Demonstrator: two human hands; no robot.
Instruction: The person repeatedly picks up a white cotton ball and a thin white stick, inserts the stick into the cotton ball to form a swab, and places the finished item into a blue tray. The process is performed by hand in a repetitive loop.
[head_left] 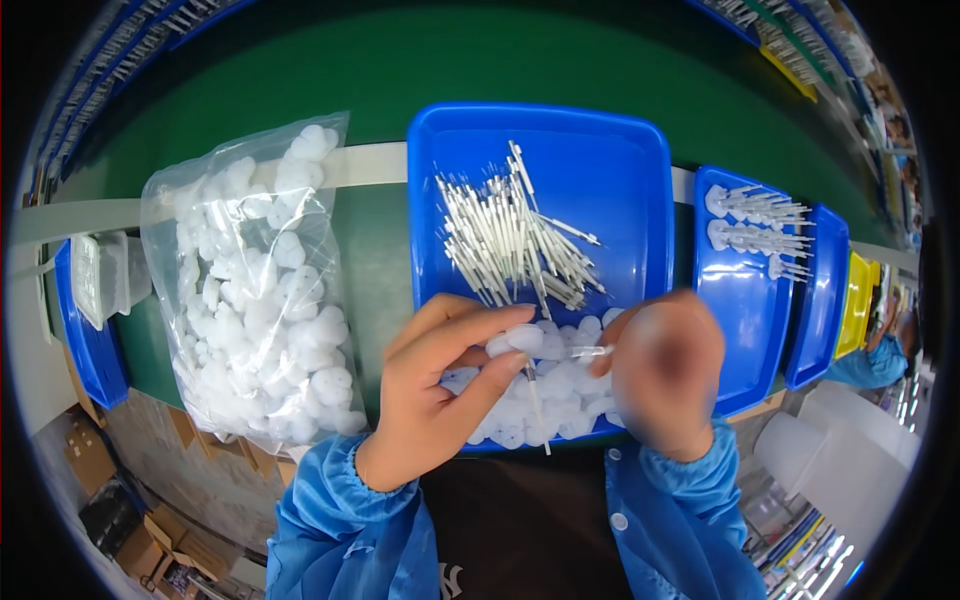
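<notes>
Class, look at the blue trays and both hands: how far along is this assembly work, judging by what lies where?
Done: several assembled stick-and-cap pieces lie in rows on the right tray. In hand: the left hand pinches a white cap; the blurred right hand brings a thin stick to it. Left: a heap of loose sticks and caps in the middle tray, plus a full bag of caps.

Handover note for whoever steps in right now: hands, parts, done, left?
Left hand: pinching a white cap over the blue tray.
Right hand: blurred, at a thin white stick pointed toward that cap.
Loose sticks and caps lie in the tray.
Done: assembled pieces in the right tray.
Left: the tray's loose parts and a full bag of caps.
</notes>
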